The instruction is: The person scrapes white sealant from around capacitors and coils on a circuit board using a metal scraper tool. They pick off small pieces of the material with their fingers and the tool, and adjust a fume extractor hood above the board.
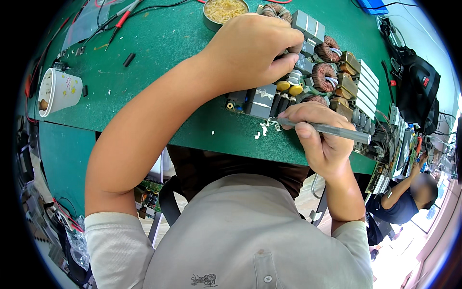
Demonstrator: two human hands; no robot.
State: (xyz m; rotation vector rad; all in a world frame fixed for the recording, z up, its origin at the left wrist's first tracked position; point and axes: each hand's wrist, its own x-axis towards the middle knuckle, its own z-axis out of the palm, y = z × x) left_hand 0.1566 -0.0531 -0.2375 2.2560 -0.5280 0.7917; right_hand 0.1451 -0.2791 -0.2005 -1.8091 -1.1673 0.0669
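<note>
A circuit board (237,107) crowded with parts lies on the green table. Copper-wound coils (325,77), grey blocks (260,102) and yellow discs (289,88) stand on it. My left hand (255,50) is closed at the board's far left side, thumb and forefinger against its parts; the other fingertips are hidden. A slim grey metal rod-shaped tool (339,132) is in my closed right hand (323,127), its near end pointing right. Its working tip is at the board's near edge, partly hidden. White crumbs (263,129) lie just below there.
A round tin of yellowish material (224,10) stands beyond my left wrist. At left are a white paper cup (61,92) and a red test probe (122,19). A black bag (417,86) lies at right. Another person (402,200) works at the far right.
</note>
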